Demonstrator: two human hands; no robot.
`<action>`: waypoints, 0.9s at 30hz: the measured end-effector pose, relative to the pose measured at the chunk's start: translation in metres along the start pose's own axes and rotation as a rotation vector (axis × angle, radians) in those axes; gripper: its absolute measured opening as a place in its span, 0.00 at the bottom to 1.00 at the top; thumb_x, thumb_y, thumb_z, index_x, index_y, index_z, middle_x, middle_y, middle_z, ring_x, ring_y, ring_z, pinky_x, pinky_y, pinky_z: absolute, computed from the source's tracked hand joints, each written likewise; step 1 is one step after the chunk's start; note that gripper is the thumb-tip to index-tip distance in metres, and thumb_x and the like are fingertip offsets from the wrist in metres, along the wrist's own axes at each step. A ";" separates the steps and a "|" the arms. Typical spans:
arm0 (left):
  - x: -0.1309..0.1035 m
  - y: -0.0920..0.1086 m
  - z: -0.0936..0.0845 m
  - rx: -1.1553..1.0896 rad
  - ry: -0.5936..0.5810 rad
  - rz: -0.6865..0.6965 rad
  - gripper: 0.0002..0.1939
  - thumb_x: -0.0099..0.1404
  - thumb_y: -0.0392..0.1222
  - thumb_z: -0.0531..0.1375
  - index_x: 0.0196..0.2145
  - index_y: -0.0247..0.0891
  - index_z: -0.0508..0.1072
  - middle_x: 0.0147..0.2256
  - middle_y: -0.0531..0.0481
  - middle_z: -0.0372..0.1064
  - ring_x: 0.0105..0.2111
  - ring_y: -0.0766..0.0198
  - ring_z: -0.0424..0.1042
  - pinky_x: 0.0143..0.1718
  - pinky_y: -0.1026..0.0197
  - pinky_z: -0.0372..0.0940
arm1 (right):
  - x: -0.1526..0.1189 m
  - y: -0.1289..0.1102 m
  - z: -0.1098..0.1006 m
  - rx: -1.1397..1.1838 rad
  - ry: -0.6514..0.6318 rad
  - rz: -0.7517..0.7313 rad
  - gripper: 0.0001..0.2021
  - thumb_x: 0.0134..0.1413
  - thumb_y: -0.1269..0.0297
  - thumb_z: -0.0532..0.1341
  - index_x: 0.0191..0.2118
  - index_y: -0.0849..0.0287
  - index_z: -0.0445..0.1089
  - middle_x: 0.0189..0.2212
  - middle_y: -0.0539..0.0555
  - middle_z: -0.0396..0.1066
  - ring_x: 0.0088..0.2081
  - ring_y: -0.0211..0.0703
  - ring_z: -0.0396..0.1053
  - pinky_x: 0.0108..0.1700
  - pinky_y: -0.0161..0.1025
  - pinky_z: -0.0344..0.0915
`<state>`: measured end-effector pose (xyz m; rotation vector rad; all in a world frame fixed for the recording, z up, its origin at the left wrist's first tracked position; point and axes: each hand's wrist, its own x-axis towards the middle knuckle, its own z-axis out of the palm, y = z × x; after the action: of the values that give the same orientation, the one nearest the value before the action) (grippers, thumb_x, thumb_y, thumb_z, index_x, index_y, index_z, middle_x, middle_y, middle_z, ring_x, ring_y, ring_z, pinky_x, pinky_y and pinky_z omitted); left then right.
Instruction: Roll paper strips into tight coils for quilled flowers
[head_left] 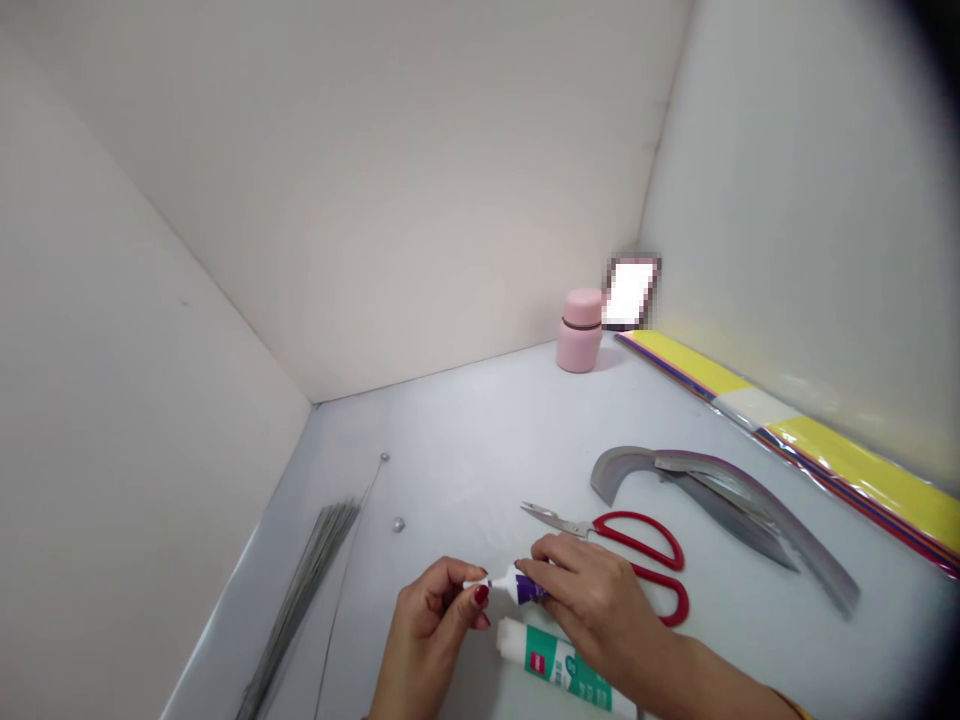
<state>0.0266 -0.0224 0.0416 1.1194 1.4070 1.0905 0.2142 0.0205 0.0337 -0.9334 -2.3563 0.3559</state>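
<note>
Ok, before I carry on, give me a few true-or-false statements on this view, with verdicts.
1. The right hand holds a purple-and-white tube. True.
2. The left hand lies flat on the table. False: the left hand has its fingers bent around the white tip at the tube's end.
3. The green-and-white tube is partly hidden by the right hand. True.
4. The scissors have blue handles. False: they are red.
5. The pink bottle stands upright. True.

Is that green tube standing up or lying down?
Lying down: the green tube stretches along the tabletop, partly behind the right hand.
</note>
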 end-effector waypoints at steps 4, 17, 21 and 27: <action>0.000 -0.003 -0.003 0.007 -0.034 0.004 0.09 0.58 0.45 0.60 0.28 0.36 0.72 0.19 0.55 0.68 0.23 0.69 0.65 0.27 0.69 0.59 | -0.001 -0.001 0.002 0.005 0.022 -0.007 0.12 0.54 0.75 0.49 0.34 0.58 0.69 0.27 0.53 0.68 0.28 0.40 0.66 0.29 0.34 0.56; 0.003 -0.008 -0.006 -0.007 -0.124 0.014 0.09 0.58 0.45 0.60 0.29 0.35 0.72 0.19 0.54 0.69 0.22 0.68 0.66 0.27 0.68 0.59 | -0.003 -0.003 0.007 0.043 -0.065 0.039 0.12 0.52 0.75 0.49 0.33 0.58 0.68 0.27 0.53 0.68 0.29 0.41 0.66 0.30 0.34 0.56; 0.004 -0.009 -0.004 -0.073 -0.104 0.007 0.08 0.56 0.43 0.62 0.27 0.33 0.72 0.19 0.54 0.69 0.22 0.69 0.66 0.26 0.68 0.59 | -0.005 -0.006 0.009 0.054 -0.084 0.070 0.11 0.53 0.75 0.50 0.32 0.58 0.68 0.27 0.53 0.67 0.29 0.41 0.65 0.30 0.34 0.56; 0.006 -0.007 0.005 -0.208 -0.020 0.014 0.13 0.56 0.49 0.61 0.31 0.35 0.71 0.21 0.54 0.68 0.22 0.67 0.66 0.26 0.65 0.62 | 0.006 -0.013 0.001 0.244 -0.139 0.177 0.08 0.53 0.73 0.53 0.32 0.57 0.69 0.28 0.51 0.66 0.32 0.40 0.64 0.33 0.34 0.57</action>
<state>0.0299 -0.0174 0.0329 0.9887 1.2408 1.2028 0.2034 0.0157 0.0412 -1.0279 -2.2912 0.7833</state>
